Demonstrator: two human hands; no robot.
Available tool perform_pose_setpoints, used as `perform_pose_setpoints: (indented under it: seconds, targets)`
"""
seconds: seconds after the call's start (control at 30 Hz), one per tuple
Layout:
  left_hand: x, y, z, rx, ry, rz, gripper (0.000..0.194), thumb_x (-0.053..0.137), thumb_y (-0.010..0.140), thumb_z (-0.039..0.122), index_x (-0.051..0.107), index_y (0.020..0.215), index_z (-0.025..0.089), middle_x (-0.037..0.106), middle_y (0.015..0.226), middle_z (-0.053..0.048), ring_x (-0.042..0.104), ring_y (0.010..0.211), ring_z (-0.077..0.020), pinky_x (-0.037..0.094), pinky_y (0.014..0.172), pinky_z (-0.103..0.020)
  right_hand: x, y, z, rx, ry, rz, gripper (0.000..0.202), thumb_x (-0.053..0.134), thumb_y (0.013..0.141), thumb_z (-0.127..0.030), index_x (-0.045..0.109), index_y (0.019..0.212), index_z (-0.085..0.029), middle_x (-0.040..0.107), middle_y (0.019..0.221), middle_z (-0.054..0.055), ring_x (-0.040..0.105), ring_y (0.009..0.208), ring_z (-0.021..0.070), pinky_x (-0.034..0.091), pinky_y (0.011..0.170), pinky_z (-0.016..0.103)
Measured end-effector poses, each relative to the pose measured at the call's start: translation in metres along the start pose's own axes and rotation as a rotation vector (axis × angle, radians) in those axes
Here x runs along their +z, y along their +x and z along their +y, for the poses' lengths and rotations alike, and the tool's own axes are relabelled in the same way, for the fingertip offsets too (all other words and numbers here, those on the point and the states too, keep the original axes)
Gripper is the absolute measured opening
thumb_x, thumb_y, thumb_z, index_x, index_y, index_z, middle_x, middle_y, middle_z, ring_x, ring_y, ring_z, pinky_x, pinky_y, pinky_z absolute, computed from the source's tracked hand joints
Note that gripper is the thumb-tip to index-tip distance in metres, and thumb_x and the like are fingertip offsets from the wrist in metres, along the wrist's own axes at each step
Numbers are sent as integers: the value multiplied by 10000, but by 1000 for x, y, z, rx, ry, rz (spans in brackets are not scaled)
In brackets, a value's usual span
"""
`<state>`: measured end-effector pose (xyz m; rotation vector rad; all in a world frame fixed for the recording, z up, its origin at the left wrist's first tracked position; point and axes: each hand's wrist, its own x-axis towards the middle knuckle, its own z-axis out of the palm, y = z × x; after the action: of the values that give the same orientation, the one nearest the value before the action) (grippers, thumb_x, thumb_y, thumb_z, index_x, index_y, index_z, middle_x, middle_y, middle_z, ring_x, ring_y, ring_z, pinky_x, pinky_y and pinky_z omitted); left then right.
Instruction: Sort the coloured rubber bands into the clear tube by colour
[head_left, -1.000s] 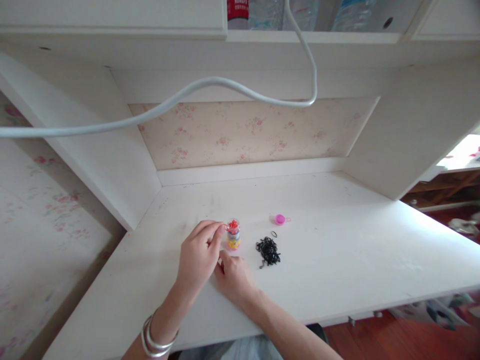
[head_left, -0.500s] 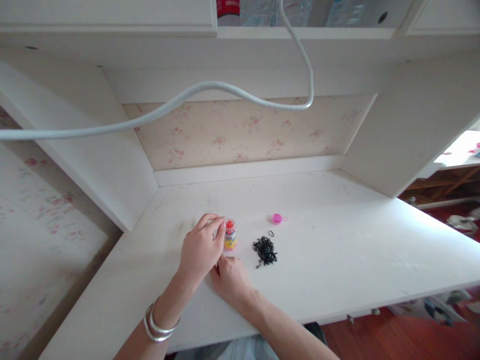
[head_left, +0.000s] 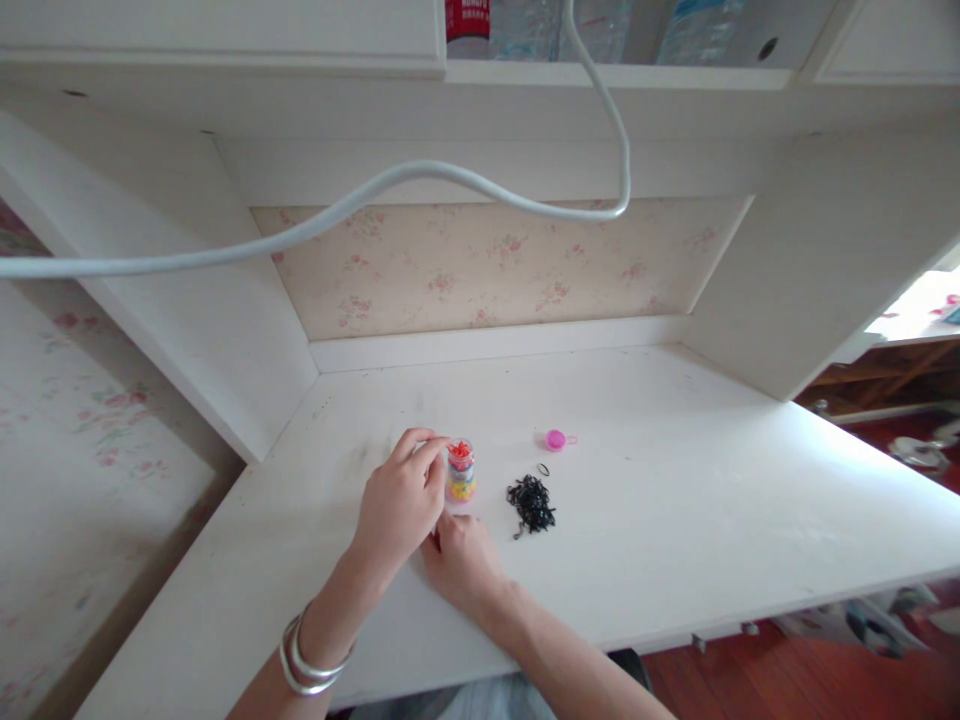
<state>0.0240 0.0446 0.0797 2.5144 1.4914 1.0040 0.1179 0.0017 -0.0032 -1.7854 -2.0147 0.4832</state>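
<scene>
A small clear jar [head_left: 461,473] stands upright on the white desk, with red, blue and yellow bands in layers inside it. My left hand [head_left: 401,495], silver bangles at its wrist, bends over the jar's left side. Its fingertips are drawn together at the open mouth, touching the red rubber bands [head_left: 460,453]; whether one is between them I cannot make out. Just below the jar, my right hand [head_left: 465,560] rests on the desk with curled fingers, their tips hidden beneath my left hand. A pile of black rubber bands [head_left: 532,503] lies right of the jar.
Beyond the pile are a single black band [head_left: 543,470] and a pink lid [head_left: 555,440] with a loop. A white cable [head_left: 420,172] crosses in front of the view. Overhead, a shelf [head_left: 615,76] holds plastic bottles [head_left: 525,28]. Side panels and a flowered wall enclose the desk.
My left fingertips have shifted slightly at the jar's mouth, and more of the red bands now shows. My right hand stays in place. The view has tilted very slightly.
</scene>
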Motion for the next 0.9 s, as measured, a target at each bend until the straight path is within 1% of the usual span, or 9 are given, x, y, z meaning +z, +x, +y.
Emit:
perform_pose_setpoints:
  seconds: [0.1,0.17,0.27,0.43,0.63,0.77,0.9]
  targets:
    - [-2,0,-1,20,36,-30,250,434,925,292,650,1048,274,613,1114,-9,625,720,-101,479,658,-217,0,0,0,-1,0,2,206,439,891,-254,626,907,-172,714,783,87,668,655,212,353,547,252]
    - [-3,1,-3,44,51,-51,251,434,930,324,655,1041,283,609,1112,-4,609,665,-86,474,631,-213,0,0,0,-8,2,8,201,440,893,-258,619,935,-177,711,774,78,667,647,205,356,547,249]
    - [-4,5,-7,65,20,-61,257,427,936,317,668,1013,273,610,1098,-8,624,731,-96,488,685,-212,1,-1,1,-22,7,20,195,435,901,-258,610,953,-189,709,771,62,667,649,196,373,561,245]
    - [-2,11,-14,80,-77,-74,246,440,929,289,680,974,257,623,1051,-16,634,805,-115,506,786,-233,5,-1,3,-20,5,34,190,436,905,-270,610,946,-208,714,787,53,674,671,213,395,580,254]
    - [1,13,-15,93,-183,-66,219,461,914,254,678,944,238,632,992,-20,632,878,-132,506,816,-246,4,-1,3,-16,10,18,204,430,907,-278,612,977,-217,715,801,51,676,692,211,394,588,251]
    - [0,15,-13,93,-214,-80,209,460,914,240,667,927,227,637,977,-15,626,872,-127,496,817,-246,3,-1,3,-17,6,15,203,442,897,-268,616,985,-211,712,796,51,672,691,202,391,591,243]
    - [0,17,-13,106,-229,-71,197,457,908,223,652,879,213,641,932,-20,618,858,-130,493,802,-253,5,0,4,-19,10,9,209,444,891,-258,620,1000,-228,714,806,52,673,706,214,395,600,250]
